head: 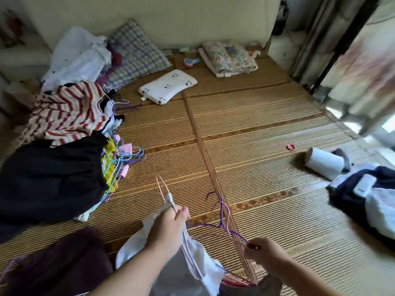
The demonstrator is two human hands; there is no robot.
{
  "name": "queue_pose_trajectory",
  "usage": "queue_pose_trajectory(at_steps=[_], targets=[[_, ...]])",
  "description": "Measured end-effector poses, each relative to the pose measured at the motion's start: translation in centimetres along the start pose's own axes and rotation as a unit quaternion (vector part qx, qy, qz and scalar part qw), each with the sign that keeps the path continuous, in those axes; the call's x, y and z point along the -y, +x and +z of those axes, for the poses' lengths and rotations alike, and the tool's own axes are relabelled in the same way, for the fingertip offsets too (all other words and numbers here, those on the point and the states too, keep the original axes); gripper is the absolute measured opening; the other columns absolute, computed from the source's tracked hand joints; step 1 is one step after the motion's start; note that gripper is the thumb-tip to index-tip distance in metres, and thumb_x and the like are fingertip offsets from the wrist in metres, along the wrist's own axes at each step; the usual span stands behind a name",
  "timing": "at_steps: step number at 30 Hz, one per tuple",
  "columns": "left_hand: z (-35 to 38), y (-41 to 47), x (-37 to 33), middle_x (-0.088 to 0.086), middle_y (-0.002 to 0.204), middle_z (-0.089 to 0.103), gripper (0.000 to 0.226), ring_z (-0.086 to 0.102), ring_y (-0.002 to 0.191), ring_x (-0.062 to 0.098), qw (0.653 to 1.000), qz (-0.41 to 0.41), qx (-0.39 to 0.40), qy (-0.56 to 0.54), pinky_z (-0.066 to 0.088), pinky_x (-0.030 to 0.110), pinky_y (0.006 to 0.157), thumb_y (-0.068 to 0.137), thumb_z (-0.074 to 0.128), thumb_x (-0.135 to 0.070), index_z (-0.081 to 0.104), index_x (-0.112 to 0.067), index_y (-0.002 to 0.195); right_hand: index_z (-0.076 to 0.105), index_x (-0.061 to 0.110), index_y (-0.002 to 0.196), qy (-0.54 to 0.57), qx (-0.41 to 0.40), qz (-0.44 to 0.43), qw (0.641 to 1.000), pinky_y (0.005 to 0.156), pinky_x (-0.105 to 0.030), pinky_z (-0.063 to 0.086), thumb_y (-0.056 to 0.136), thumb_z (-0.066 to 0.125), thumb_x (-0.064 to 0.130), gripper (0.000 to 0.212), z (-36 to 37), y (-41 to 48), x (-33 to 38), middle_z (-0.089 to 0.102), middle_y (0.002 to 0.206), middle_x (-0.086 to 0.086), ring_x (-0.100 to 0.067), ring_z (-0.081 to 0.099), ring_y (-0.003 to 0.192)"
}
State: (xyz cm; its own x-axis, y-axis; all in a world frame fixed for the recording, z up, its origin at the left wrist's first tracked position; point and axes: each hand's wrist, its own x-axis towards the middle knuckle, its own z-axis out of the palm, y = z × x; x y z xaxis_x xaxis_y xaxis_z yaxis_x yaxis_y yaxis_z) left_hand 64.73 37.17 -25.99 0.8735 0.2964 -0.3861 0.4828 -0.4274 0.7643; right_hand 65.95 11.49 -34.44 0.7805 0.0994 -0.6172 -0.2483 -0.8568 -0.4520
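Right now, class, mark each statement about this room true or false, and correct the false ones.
1. The left hand grips a white garment on a pink hanger. True.
2. The right hand holds nothing. False: it pinches purple hangers.
3. The striped shirt lies on the clothes pile at the left. True.
4. The white cylinder stands upright. False: it lies on its side on the mat.
5. The small white pillow lies on the checked pillow. False: it lies apart, on the mat.

Two bare forearms, bare wrists, bare left hand [171, 223], bare right hand [264, 253], rounded fingers
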Motion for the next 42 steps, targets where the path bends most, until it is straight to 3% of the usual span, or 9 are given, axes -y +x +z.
queue_pose_trajectory(at_steps=[2, 6, 11, 17, 24, 29, 33, 37, 42], targets=[[-1.4, -2.0, -1.1, -0.008, 0.073, 0.063, 0.027, 0.057, 0.074, 0.009, 0.999, 0.025, 0.026, -0.040, 0.037, 0.008, 0.061, 0.096, 0.050, -0.022, 0.063, -0.021, 0.073, 0.059, 0.035, 0.058, 0.022, -0.027, 0.002, 0.999, 0.042, -0.008, 0.033, 0.084, 0.065, 0.036, 0.027, -0.7, -3.0, 1.1, 0.056, 0.044, 0.021, 0.010, 0.047, 0.039], [-5.2, -6.8, -3.7, 0.000, 0.085, 0.069, 0.033, 0.062, 0.085, 0.023, 0.994, 0.082, 0.036, -0.068, 0.046, 0.032, 0.082, 0.097, 0.047, -0.018, 0.064, -0.023, 0.070, 0.058, 0.019, 0.064, 0.038, -0.101, 0.014, 0.994, 0.049, -0.024, 0.032, 0.085, 0.063, 0.039, 0.030, -2.9, -10.3, 3.5, 0.049, 0.047, 0.006, -0.007, 0.045, 0.046], [-10.8, -12.3, -8.2, -0.002, 0.070, 0.068, 0.034, 0.064, 0.080, 0.026, 0.973, 0.137, -0.005, -0.185, 0.047, 0.037, 0.076, 0.099, 0.045, -0.021, 0.064, -0.023, 0.070, 0.054, 0.017, 0.060, 0.052, -0.181, -0.002, 0.982, 0.048, -0.025, 0.029, 0.086, 0.062, 0.037, 0.034, -6.6, -18.7, 6.5, 0.046, 0.047, 0.007, -0.006, 0.041, 0.043], [-17.5, -18.7, -12.2, -0.001, 0.065, 0.064, 0.025, 0.059, 0.071, 0.020, 0.946, 0.198, -0.047, -0.252, 0.040, 0.028, 0.063, 0.099, 0.044, -0.021, 0.064, -0.019, 0.085, 0.066, 0.017, 0.066, 0.134, -0.249, -0.078, 0.956, 0.047, -0.025, 0.029, 0.089, 0.059, 0.038, 0.032, -11.7, -26.9, 11.6, 0.049, 0.039, 0.007, -0.006, 0.040, 0.039], [-21.1, -27.7, -17.3, -0.004, 0.075, 0.067, 0.019, 0.060, 0.071, 0.013, 0.928, 0.276, -0.103, -0.227, 0.050, 0.032, 0.080, 0.093, 0.052, -0.007, 0.064, -0.021, 0.095, 0.070, 0.016, 0.070, 0.196, -0.251, -0.222, 0.922, 0.044, -0.023, 0.026, 0.091, 0.057, 0.036, 0.032, -16.2, -36.8, 19.4, 0.053, 0.044, 0.007, -0.008, 0.037, 0.040], [-22.8, -34.6, -21.1, -0.011, 0.097, 0.067, 0.017, 0.063, 0.088, 0.006, 0.905, 0.348, -0.192, -0.150, 0.049, 0.020, 0.081, 0.095, 0.053, -0.022, 0.065, -0.029, 0.106, 0.069, 0.013, 0.068, 0.196, -0.235, -0.331, 0.893, 0.046, -0.024, 0.029, 0.089, 0.059, 0.032, 0.030, -16.2, -43.8, 23.7, 0.056, 0.049, 0.005, -0.009, 0.039, 0.041], [-23.8, -39.6, -22.9, -0.011, 0.099, 0.063, 0.024, 0.057, 0.082, -0.001, 0.865, 0.354, -0.304, -0.184, 0.038, -0.002, 0.062, 0.094, 0.055, -0.022, 0.064, -0.021, 0.117, 0.069, 0.013, 0.070, 0.162, -0.215, -0.390, 0.881, 0.041, -0.018, 0.033, 0.089, 0.060, 0.028, 0.026, -14.7, -47.7, 26.1, 0.056, 0.047, 0.007, -0.005, 0.043, 0.039], [-25.7, -43.0, -22.1, -0.005, 0.105, 0.065, 0.020, 0.060, 0.095, 0.012, 0.841, 0.317, -0.393, -0.191, 0.039, 0.014, 0.073, 0.095, 0.054, -0.024, 0.064, -0.020, 0.111, 0.070, 0.017, 0.064, 0.113, -0.172, -0.442, 0.873, 0.041, -0.016, 0.032, 0.087, 0.062, 0.024, 0.025, -11.8, -49.9, 28.1, 0.055, 0.044, 0.010, 0.000, 0.041, 0.036], [-30.1, -45.9, -18.2, 0.006, 0.089, 0.061, 0.019, 0.055, 0.087, 0.024, 0.822, 0.214, -0.494, -0.186, 0.026, 0.026, 0.063, 0.097, 0.048, -0.031, 0.053, -0.015, 0.088, 0.067, 0.015, 0.058, 0.100, -0.100, -0.484, 0.864, 0.042, -0.016, 0.034, 0.087, 0.061, 0.023, 0.031, -6.7, -51.8, 31.3, 0.058, 0.045, 0.008, 0.001, 0.043, 0.036]])
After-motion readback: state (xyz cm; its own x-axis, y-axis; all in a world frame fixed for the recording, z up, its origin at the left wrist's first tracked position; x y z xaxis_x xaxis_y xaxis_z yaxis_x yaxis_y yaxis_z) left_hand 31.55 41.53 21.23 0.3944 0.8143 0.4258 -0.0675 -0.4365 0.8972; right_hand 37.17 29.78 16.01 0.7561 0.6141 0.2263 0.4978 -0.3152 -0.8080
